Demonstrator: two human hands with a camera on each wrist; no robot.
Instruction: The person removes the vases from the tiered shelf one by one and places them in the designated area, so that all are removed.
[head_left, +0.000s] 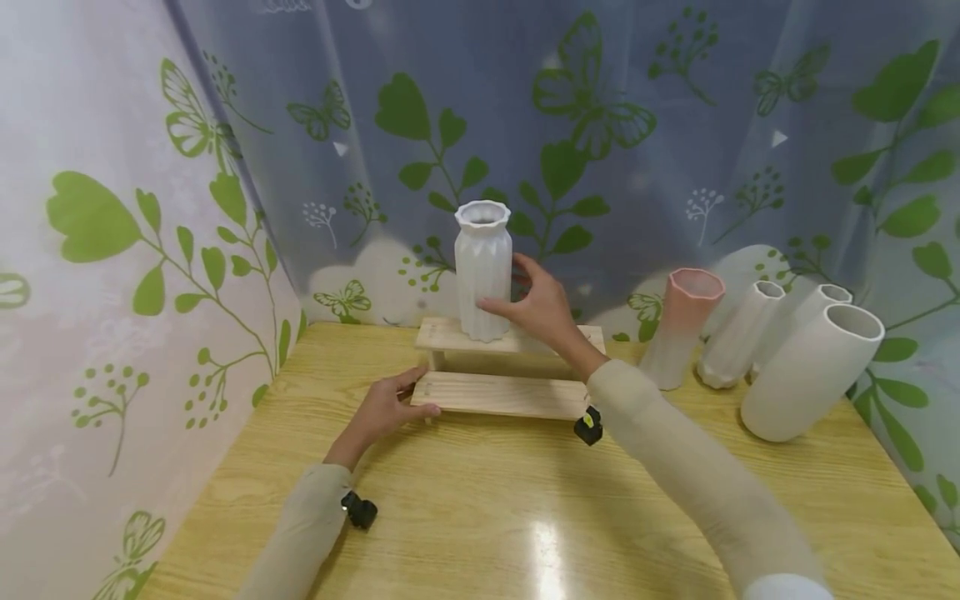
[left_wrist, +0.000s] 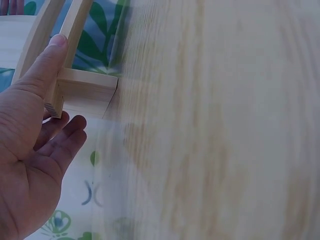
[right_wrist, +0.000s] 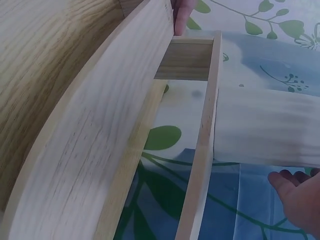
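Note:
A white fluted vase with a scalloped rim stands upright on the upper shelf of a two-tier wooden stand. My right hand is at its right side, the thumb overlapping the vase's front in the head view. Seen from the right wrist, that hand's loosely bent fingertips sit just off the side of the vase. My left hand holds the left end of the lower shelf. In the left wrist view its thumb lies along the wood and its fingers are below.
On the right of the table stand a pink-topped vase, a slim white vase, another white vase partly hidden, and a wide white vase. Patterned curtain hangs behind the stand.

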